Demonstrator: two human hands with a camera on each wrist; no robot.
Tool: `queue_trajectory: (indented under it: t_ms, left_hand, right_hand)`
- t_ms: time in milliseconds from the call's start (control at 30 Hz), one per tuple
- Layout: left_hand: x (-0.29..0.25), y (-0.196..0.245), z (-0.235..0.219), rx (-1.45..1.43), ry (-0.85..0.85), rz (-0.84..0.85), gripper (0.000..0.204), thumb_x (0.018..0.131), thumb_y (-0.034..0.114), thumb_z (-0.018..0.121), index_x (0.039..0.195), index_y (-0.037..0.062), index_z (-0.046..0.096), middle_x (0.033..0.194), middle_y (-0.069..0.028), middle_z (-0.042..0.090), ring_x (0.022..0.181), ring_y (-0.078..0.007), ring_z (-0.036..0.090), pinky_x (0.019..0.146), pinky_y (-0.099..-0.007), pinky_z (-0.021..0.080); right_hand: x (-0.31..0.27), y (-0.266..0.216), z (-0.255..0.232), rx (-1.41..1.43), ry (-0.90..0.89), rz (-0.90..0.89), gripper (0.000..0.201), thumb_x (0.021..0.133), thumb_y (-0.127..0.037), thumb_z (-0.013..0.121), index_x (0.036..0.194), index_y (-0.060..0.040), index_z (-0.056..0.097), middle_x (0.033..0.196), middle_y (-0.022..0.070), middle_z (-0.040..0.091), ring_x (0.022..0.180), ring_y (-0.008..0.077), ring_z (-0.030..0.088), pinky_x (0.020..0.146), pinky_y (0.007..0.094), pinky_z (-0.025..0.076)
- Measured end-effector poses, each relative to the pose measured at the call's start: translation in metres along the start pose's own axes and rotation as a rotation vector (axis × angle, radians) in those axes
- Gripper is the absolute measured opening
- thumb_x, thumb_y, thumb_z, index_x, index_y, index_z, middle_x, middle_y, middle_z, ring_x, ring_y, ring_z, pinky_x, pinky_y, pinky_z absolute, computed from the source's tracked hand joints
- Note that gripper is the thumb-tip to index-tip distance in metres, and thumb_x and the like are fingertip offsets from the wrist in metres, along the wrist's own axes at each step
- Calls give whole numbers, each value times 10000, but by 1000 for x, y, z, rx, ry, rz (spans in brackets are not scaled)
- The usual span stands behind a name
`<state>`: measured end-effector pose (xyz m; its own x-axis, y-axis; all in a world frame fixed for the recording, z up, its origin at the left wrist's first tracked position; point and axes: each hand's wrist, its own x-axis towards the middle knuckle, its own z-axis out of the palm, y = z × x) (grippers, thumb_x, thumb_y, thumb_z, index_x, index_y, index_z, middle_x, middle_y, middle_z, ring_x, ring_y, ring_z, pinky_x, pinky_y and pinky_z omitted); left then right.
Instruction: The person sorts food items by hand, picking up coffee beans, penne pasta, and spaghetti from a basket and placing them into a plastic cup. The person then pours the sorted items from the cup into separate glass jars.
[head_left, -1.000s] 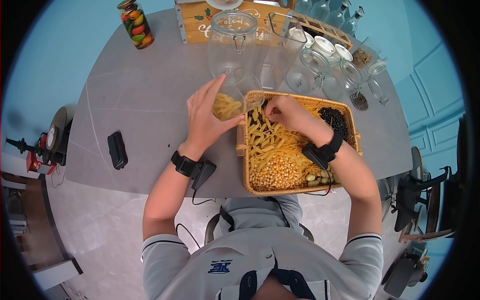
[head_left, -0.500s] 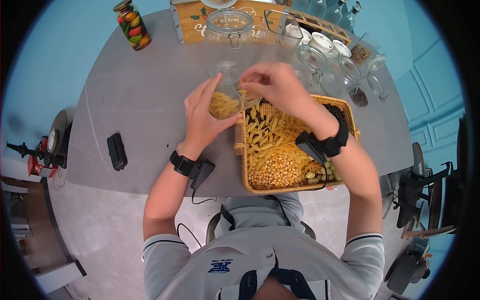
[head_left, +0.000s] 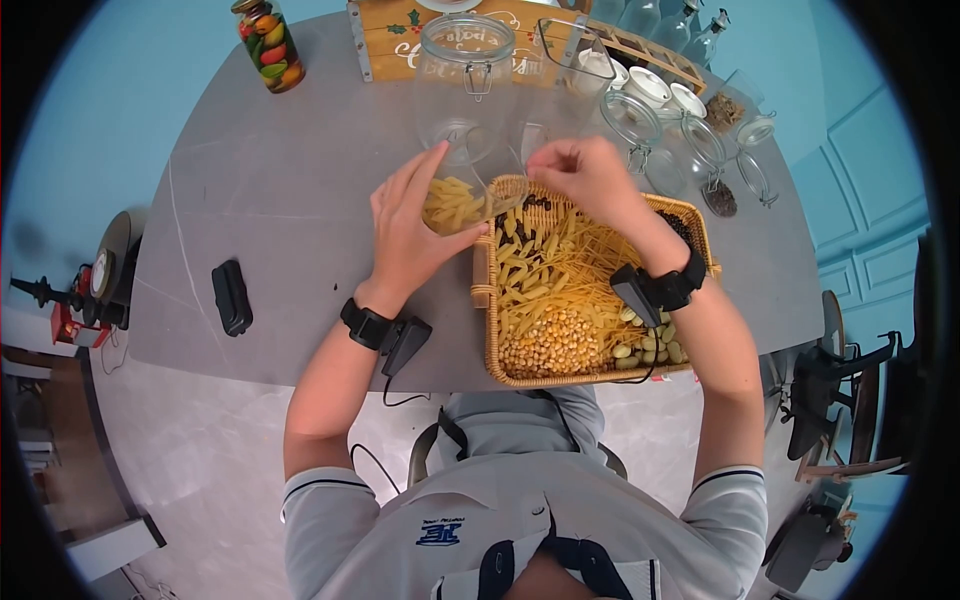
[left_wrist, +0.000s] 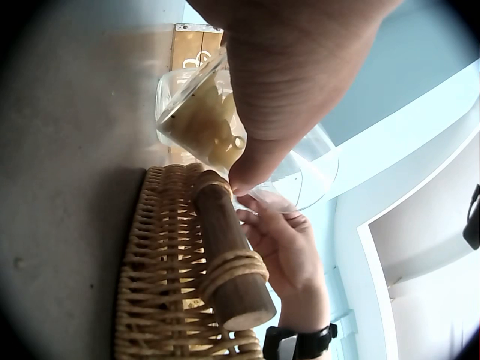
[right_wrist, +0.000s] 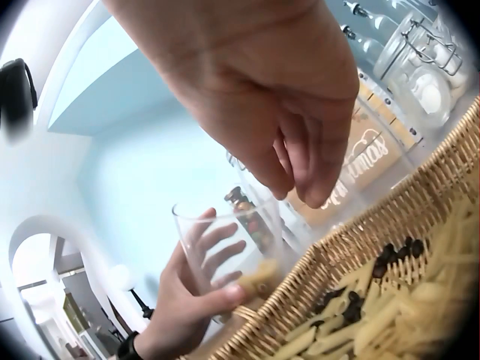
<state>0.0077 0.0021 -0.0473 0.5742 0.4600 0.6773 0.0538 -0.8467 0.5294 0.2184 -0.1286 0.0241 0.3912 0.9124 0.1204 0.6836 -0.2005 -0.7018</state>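
Note:
My left hand (head_left: 408,225) grips a tilted clear container (head_left: 508,190), thumb on its near side and fingers on the far side. Penne (head_left: 452,205) lies in its lower part, also visible in the left wrist view. The mouth leans right, over the corner of a wicker basket (head_left: 490,345). Just right of that mouth hovers my right hand (head_left: 598,185); in the right wrist view its fingers (right_wrist: 315,187) point down, loosely bent, with nothing visible between them. Penne (head_left: 520,275), thin noodles, corn kernels (head_left: 550,345) and dark beans fill the basket below.
A large clip-top jar (head_left: 468,90) stands behind the container, in front of a wooden crate (head_left: 400,45). More glass jars (head_left: 630,120) are at the back right. A jar of colourful contents (head_left: 270,50) is back left, a black case (head_left: 232,297) at left.
My right hand rose from the basket to the container's mouth, then drew back a little to the right. The left hand and container have stayed nearly still.

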Motion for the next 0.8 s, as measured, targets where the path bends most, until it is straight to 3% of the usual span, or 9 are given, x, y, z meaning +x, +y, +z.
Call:
queue_trajectory:
  t_ms: [167, 200, 300, 400, 500, 600, 800]
  left_hand:
    - [0, -2, 1, 3, 12, -3, 986, 622, 292, 933, 1481, 138, 474, 1390, -78, 559, 1273, -265, 515, 1062, -411, 335]
    - [0, -2, 1, 2, 13, -3, 988, 622, 293, 933, 1482, 138, 473, 1391, -78, 558, 1274, -265, 514, 1063, -411, 334]
    - [1, -1, 0, 3, 12, -8, 991, 622, 293, 933, 1484, 139, 470, 1395, -76, 555, 1276, -266, 512, 1064, -413, 332]
    - [0, -2, 1, -1, 7, -9, 992, 623, 294, 932, 1486, 139, 468, 1398, -75, 553, 1277, -266, 510, 1066, -414, 330]
    - [0, -3, 2, 0, 6, -7, 993, 624, 295, 931, 1487, 141, 466, 1397, -76, 553, 1276, -266, 510, 1065, -416, 330]
    - [0, -3, 2, -4, 7, -4, 994, 625, 295, 931, 1490, 143, 465, 1398, -78, 550, 1273, -268, 510, 1063, -417, 330]
    - [0, -3, 1, -2, -4, -4, 1001, 622, 294, 932, 1493, 145, 462, 1397, -76, 547, 1267, -268, 510, 1063, -418, 329]
  right_hand:
    - [-10, 18, 31, -272, -186, -77, 258, 854, -147, 750, 1071, -9, 732, 974, 210, 733, 916, 368, 708, 823, 403, 561]
    - [-12, 14, 35, -312, -229, -8, 303, 856, -151, 742, 1122, -9, 708, 968, 222, 720, 952, 402, 681, 850, 431, 549]
    - [-11, 27, 46, -351, -195, -102, 336, 849, -128, 739, 1150, 6, 676, 990, 216, 707, 984, 396, 669, 859, 448, 547]
    - [-10, 36, 50, -370, -196, -173, 446, 831, -71, 742, 1252, -15, 607, 1155, 234, 664, 1056, 406, 639, 893, 434, 521]
    - [-12, 40, 54, -366, -174, -255, 425, 822, -65, 746, 1223, -4, 619, 1178, 210, 635, 1066, 401, 624, 911, 427, 518]
    - [-14, 38, 55, -348, -180, -200, 418, 801, -51, 763, 1193, -7, 626, 1171, 187, 619, 1029, 392, 623, 894, 421, 522]
    - [-10, 34, 53, -237, -200, -102, 381, 758, -31, 805, 1108, -3, 656, 953, 153, 688, 859, 322, 671, 768, 386, 535]
